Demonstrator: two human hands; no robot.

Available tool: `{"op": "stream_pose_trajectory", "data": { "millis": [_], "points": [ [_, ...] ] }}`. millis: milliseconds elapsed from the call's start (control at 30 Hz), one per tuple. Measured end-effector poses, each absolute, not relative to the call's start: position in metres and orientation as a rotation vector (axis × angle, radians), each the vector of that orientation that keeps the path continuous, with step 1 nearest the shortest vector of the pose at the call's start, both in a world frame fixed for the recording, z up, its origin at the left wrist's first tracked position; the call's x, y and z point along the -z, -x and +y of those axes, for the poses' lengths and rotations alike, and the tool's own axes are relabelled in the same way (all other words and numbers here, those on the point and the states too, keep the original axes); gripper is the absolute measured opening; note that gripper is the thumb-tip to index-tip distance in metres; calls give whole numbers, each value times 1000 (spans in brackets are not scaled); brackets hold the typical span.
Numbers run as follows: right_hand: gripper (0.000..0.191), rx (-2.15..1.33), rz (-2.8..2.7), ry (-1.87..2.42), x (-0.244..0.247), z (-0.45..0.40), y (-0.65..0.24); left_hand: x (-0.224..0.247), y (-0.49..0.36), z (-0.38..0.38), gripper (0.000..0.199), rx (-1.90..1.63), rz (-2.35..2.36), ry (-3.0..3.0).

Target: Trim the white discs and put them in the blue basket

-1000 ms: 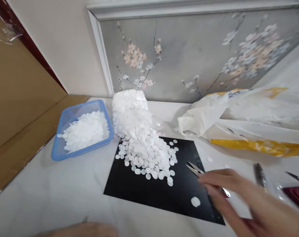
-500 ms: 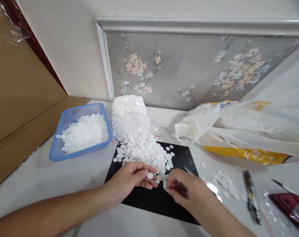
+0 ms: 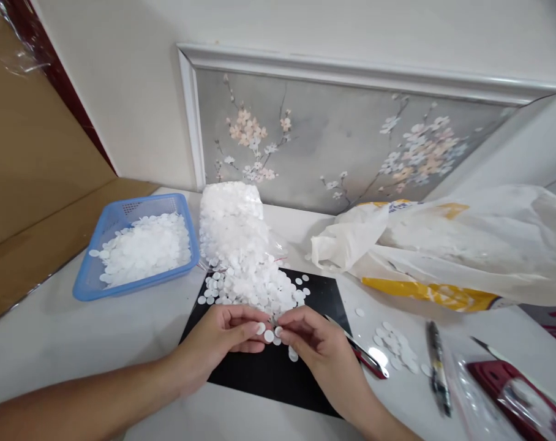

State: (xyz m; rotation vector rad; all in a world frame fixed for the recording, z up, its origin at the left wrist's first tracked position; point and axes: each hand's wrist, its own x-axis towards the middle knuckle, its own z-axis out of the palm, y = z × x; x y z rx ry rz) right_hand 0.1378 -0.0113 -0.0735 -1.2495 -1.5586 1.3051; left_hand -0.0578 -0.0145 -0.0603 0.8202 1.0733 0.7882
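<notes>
My left hand [image 3: 232, 331] holds small white discs [image 3: 269, 336] between thumb and fingers, its palm half turned up. Close beside it, my right hand [image 3: 317, 343] pinches one white disc [image 3: 278, 331] between thumb and fingertips. Both hands meet above a black mat [image 3: 259, 375]. Just behind them, a heap of white discs [image 3: 255, 282] spills from a clear plastic bag [image 3: 232, 205] onto the mat. Several loose discs [image 3: 293, 353] lie under my right hand.
A blue basket [image 3: 135, 280] of discs stands at left, near a cardboard box [image 3: 25, 153]. To the right are a white plastic bag [image 3: 443, 245], a cutter knife [image 3: 370, 361], scattered discs [image 3: 395, 346], a pen [image 3: 438, 367] and a dark red tool [image 3: 512, 392].
My right hand has moved left and up to my left hand, with a disc now visible in its fingertips. The view has shifted slightly, and the red-handled cutter has come into sight.
</notes>
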Motion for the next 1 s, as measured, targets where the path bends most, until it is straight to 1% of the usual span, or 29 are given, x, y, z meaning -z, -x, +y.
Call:
{"op": "stream_pose_trajectory", "data": {
  "millis": [233, 367, 467, 633, 800, 1000],
  "points": [
    [17, -1156, -1682, 1183, 66, -8, -144, 55, 56, -12, 24, -840, 1077, -802],
    [24, -1338, -1560, 1285, 53, 0, -153, 50, 57, -11, 24, -853, 1065, -791],
    [32, -1511, -1394, 1264, 46, 5, -151, 50, 59, -11, 23, -898, 1046, -788],
    [34, -1675, -1260, 1244, 51, -3, -130, 55, 61, -10, 18, -935, 1053, -785],
    [41, -1711, -1129, 1190, 63, -10, -117, 59, 60, -12, 18, -931, 1059, -836],
    [42, -1650, -1148, 1189, 68, -10, -116, 65, 58, -17, 28, -951, 1001, -957]
  ]
}}
